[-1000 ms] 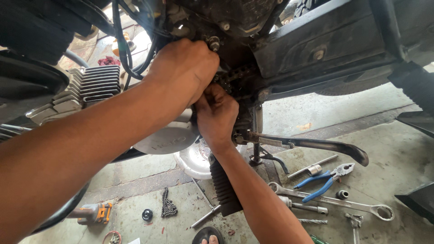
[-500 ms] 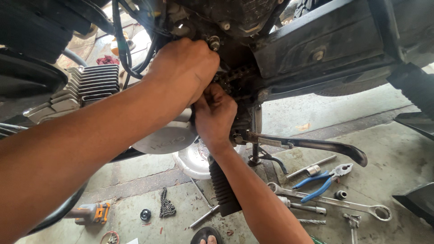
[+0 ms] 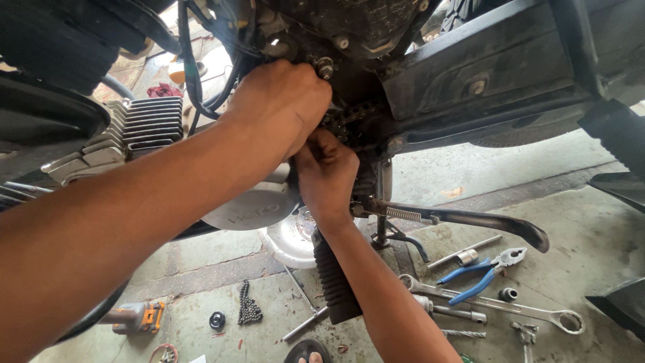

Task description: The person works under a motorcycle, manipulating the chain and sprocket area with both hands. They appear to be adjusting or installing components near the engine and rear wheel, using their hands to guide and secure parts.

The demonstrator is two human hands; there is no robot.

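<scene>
Concrete floor (image 3: 591, 222), tools strewn. Left hand (image 3: 279, 111) and right hand (image 3: 329, 175) crowd the chain (image 3: 353, 117); grip states hidden, cannot tell. Best feed links squarely, wrists steady.

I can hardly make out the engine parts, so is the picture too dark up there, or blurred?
Head view: sharp, not blurred; the left hand and right hand are evenly lit, but the recess around the chain lies in deep shadow; the concrete floor is brightly daylit, and the blue-handled pliers show crisply.

Pliers (image 3: 485, 269) lie right of the footpeg (image 3: 334, 282), perhaps touching a wrench (image 3: 494, 306).
</scene>
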